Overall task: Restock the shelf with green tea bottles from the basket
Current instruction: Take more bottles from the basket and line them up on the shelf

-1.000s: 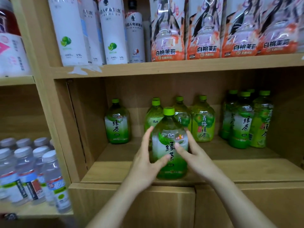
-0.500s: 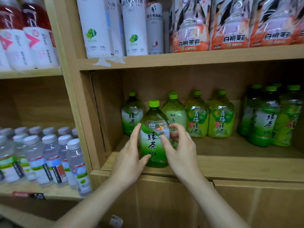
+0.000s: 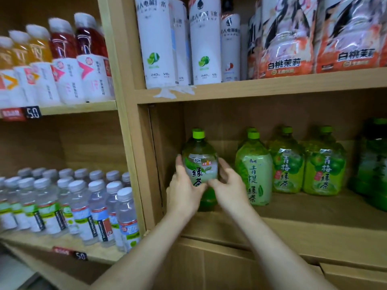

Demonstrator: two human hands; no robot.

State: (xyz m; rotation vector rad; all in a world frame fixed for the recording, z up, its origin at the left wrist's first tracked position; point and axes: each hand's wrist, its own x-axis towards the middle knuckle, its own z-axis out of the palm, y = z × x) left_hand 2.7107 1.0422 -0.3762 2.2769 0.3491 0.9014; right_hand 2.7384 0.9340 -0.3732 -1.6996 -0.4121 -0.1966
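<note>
A green tea bottle [image 3: 200,164] with a green cap and white-green label stands upright at the left end of the wooden shelf [image 3: 293,225], close to the side wall. My left hand [image 3: 183,189] grips its left side and my right hand [image 3: 229,186] its right side, thumbs across the label. To its right stand a pale green bottle [image 3: 254,170] and two yellow-green tea bottles [image 3: 288,164] [image 3: 324,166]. Darker green bottles [image 3: 374,164] sit at the far right edge. The basket is out of view.
The upper shelf carries tall white bottles [image 3: 155,45] and orange-labelled packs [image 3: 289,38]. The left bay holds several clear water bottles [image 3: 94,208] below and red and orange drinks [image 3: 69,59] above. A vertical wooden divider [image 3: 134,164] separates the bays.
Both hands have carried the green tea bottle leftward and deeper into the shelf, up to the left wall where another bottle stood. The camera has panned left.
</note>
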